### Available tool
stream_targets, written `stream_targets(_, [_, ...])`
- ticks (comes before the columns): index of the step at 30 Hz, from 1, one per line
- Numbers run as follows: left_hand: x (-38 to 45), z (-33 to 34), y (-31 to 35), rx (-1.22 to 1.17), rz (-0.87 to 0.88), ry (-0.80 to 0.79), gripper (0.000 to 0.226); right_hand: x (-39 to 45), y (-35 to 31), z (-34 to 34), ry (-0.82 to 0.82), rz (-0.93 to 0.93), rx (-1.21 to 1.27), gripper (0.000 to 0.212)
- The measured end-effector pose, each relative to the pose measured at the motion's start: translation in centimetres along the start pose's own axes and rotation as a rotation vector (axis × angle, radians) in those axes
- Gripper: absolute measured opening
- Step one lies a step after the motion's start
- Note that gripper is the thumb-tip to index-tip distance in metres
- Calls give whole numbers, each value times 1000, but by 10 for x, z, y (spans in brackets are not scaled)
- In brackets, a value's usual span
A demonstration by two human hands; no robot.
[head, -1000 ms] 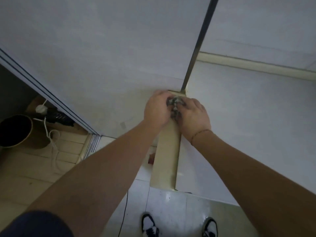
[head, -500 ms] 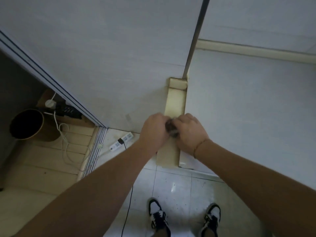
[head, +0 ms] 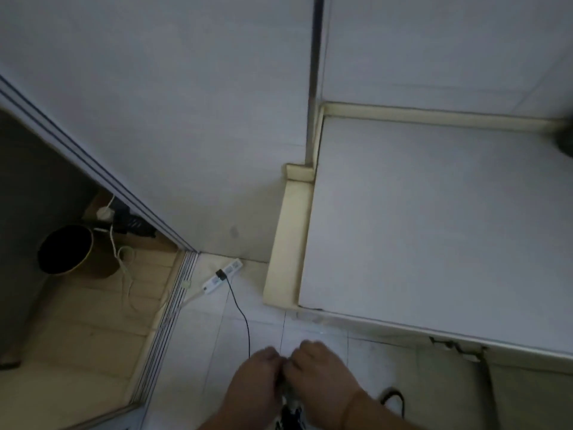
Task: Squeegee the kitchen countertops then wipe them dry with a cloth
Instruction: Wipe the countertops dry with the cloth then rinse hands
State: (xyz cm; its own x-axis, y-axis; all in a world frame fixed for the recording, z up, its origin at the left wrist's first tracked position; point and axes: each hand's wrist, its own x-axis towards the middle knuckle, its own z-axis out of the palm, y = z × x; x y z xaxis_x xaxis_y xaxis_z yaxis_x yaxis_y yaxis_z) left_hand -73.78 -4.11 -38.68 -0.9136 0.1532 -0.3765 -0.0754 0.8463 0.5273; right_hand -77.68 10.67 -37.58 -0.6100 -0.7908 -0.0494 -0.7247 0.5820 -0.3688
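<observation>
Pale grey and bare, the surface (head: 434, 218) fills the right half of the view, edged along its back and left side by a cream raised trim (head: 290, 243). Both hands hang low at the bottom of the frame, out in front of the surface edge and over the white tiled floor (head: 192, 342), well clear of the worktop. The left hand (head: 257, 380) and the right hand (head: 319, 370) are pressed knuckle to knuckle, both clenched around something small and dark-mottled between them; it looks like a bunched cloth (head: 286, 391), though only a sliver shows and I cannot be sure. A thin band circles the right wrist. On the floor to the left lies a white power strip (head: 221, 276) with a black cable (head: 240, 311) running from it toward the hands. Beyond a sliding door track, a dark round bin (head: 65, 249) stands on tan flooring beside a tangle of white cord.
</observation>
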Motion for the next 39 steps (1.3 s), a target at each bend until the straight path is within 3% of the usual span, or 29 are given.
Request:
stream_targets(3, [1,18,17,-162,89,41,19,-63,28,2,267,132,288,14])
stream_targets(7, [40,7,128,-611,115,-165,22,-138,79,-64,464,672,893,27])
stream_targets(9, [66,11,183,-818,86,-298,37,-176,105,-94,626,789,1117,27])
stream_targets(11, [90,25,236,-861,101,-418,66,-213,127,-117,852,850,1271,26])
stream_targets(12, [99,34,263,-870,115,-490,74,-231,136,-126,964,869,1351,41])
stream_targets(14, [112,53,320,-878,104,-597,62,-270,155,-143,1137,914,1514,73])
stream_targets(16, [119,73,375,-959,30,-668,46,-312,174,-154,1156,968,1617,88])
stream_targets(19, [124,104,448,-1084,-127,-821,52,-368,192,-170,1021,1050,1699,69])
stream_targets(22, [129,126,501,-1115,-199,-980,65,-416,209,-177,1077,1088,1578,44])
stream_targets(25, [134,138,538,-983,-61,-995,48,-448,230,-182,1162,1077,1466,11])
stream_targets(28, [148,142,559,-940,37,-953,42,-476,247,-184,1241,777,1532,26])
stream_targets(30, [162,146,568,-951,87,-1007,33,-491,256,-181,1157,738,1492,24])
stream_targets(33, [191,164,573,-1071,1,-1060,49,-503,279,-178,1186,993,1378,19])
stream_targets(36, [222,179,586,-1250,-248,-1027,33,-512,304,-188,1376,1263,1343,28])
stream_targets(38, [241,184,600,-1222,-191,-976,32,-520,321,-193,1444,1497,1101,27])
stream_targets(39, [252,188,606,-1140,-89,-900,26,-523,330,-195,1377,1611,914,27])
